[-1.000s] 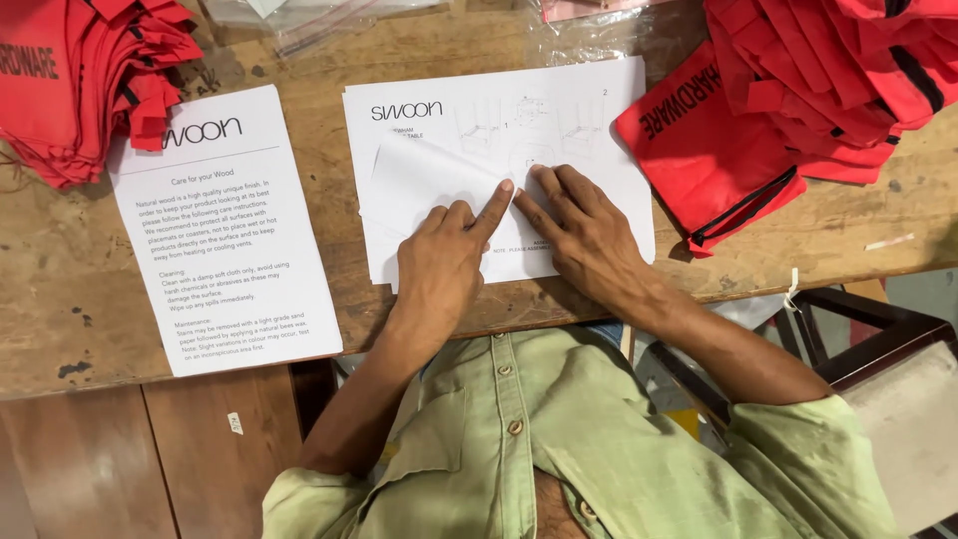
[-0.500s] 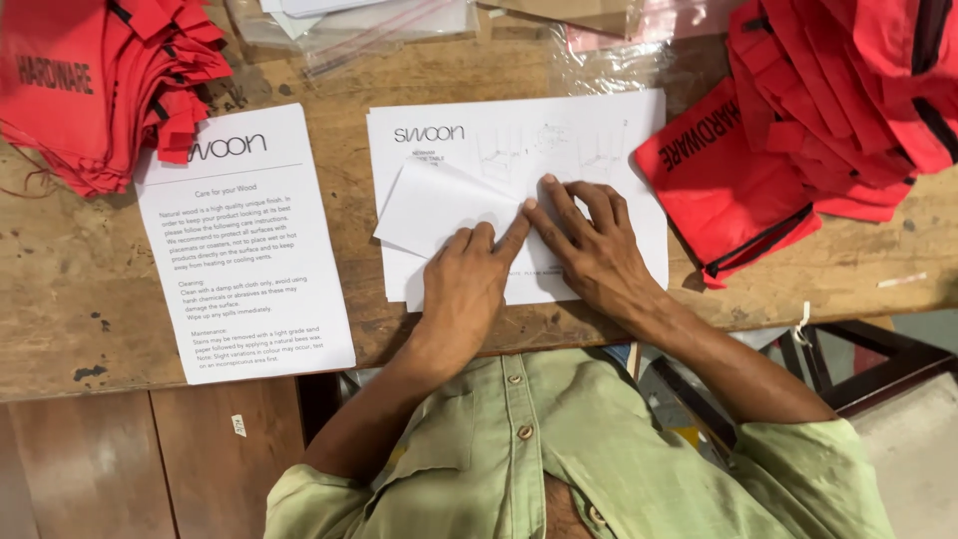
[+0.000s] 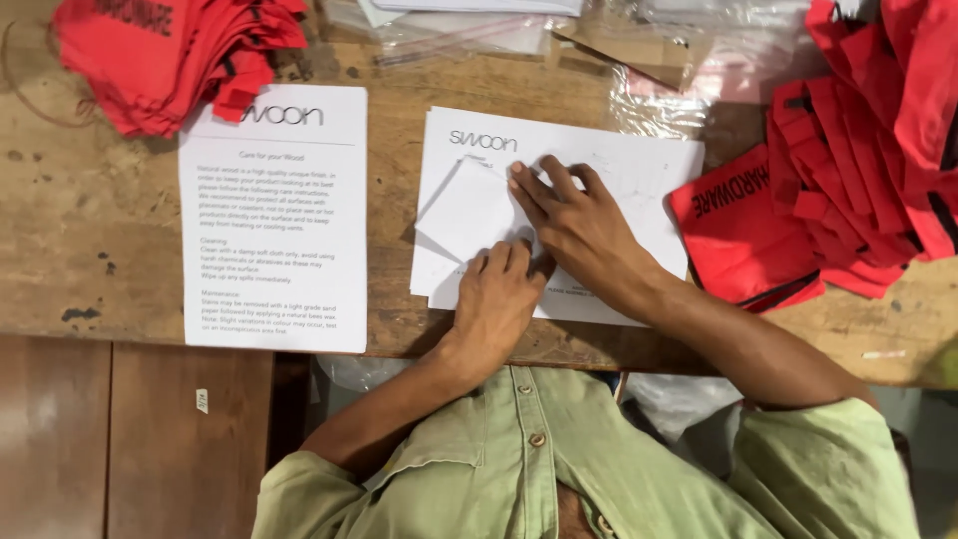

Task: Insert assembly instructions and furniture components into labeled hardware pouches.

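While flat on table, both hands [image 3: 544, 265] press folded white sheet [image 3: 469, 215], fingers spread open.

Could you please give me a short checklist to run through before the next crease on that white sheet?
1. Left hand flat on the folded white sheet: ok.
2. Right hand pressing along the fold: ok.
3. Fold edges aligned: cannot tell, the hands hide them.
4. Sheet fully on the wooden table: ok.
5. Red cloth bags apart from the sheet: not ok, one meets its right edge.
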